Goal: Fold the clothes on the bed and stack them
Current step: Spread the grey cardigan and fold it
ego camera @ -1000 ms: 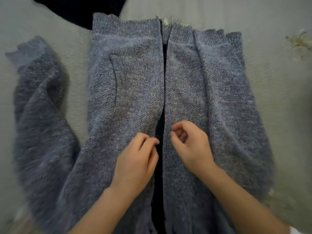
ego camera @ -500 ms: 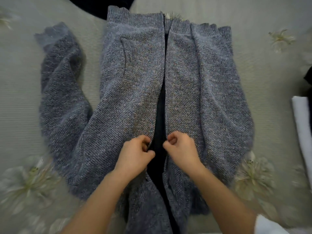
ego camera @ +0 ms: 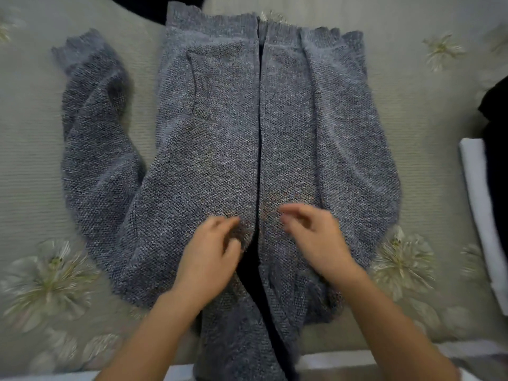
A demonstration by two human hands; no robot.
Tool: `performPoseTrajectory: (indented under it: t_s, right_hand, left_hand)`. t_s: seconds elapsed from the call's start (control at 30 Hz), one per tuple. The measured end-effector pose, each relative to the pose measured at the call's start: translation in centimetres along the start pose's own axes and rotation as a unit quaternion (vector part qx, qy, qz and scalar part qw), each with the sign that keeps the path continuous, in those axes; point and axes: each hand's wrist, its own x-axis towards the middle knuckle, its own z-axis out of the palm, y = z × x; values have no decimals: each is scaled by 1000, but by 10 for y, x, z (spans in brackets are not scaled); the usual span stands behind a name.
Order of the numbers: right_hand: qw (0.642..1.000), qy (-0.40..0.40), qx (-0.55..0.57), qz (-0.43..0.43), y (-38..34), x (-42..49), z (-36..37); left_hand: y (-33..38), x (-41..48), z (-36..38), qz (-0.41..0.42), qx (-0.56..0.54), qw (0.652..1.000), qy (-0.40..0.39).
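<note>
A grey-blue knitted cardigan (ego camera: 220, 138) lies flat on the bed, front up, its two front panels meeting along a centre line with a dark gap low down. One sleeve (ego camera: 93, 138) lies spread out to the left; the right sleeve is folded in over the body. My left hand (ego camera: 211, 259) hovers over the left panel beside the opening, fingers loosely spread and holding nothing. Over the right panel, my right hand (ego camera: 316, 237) has relaxed fingers just above the knit, holding nothing. The collar end hangs toward me over the bed edge.
The bed cover (ego camera: 428, 111) is pale grey-green with cream flower prints. A folded white cloth (ego camera: 483, 204) and a dark garment (ego camera: 494, 116) lie at the right edge. Another dark fabric (ego camera: 154, 6) shows at the top.
Both hands have let go of the front edges they pinched and have opened, moving slightly apart. The two panels now lie closer together along the centre.
</note>
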Motion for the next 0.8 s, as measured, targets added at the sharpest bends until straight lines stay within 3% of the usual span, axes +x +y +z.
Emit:
performPoseTrajectory:
  t_s: [0.07,0.13,0.23,0.3,0.33,0.4,0.47,0.53,0.6,0.7,0.8]
  right_hand:
    - [989,126,-72,-31,0,5,-21]
    - [964,190,-183,-23,5,17,-36]
    - [940,91,-320,78,19,36,-46]
    - [932,59,-344,96,32,39,-48]
    - [943,86,-311,79,37,40,-54]
    - [963,239,-108,55,36,32,-68]
    - [909,403,86,66,40,21,-94]
    - [869,457,160,101,53,1,-119]
    - [889,404,106,187,75,-22,-132]
    - [928,251,-4,275,102,-45,-142]
    - [939,255,-72,222,96,-26,-157]
  left_hand:
    - [5,2,4,60,20,997,42]
    - [14,9,20,116,60,991,1]
    - [19,10,64,75,140,985,-71]
    - [16,9,88,56,189,979,-52]
    - [15,8,94,47,194,979,-39]
    - [12,8,96,47,200,978,-34]
    - [11,9,95,52,212,975,-43]
    - [15,10,93,39,222,972,-61]
    - [22,9,91,14,220,972,-86]
    - [40,12,87,-35,188,976,-105]
    - [65,15,92,-39,162,985,-45]
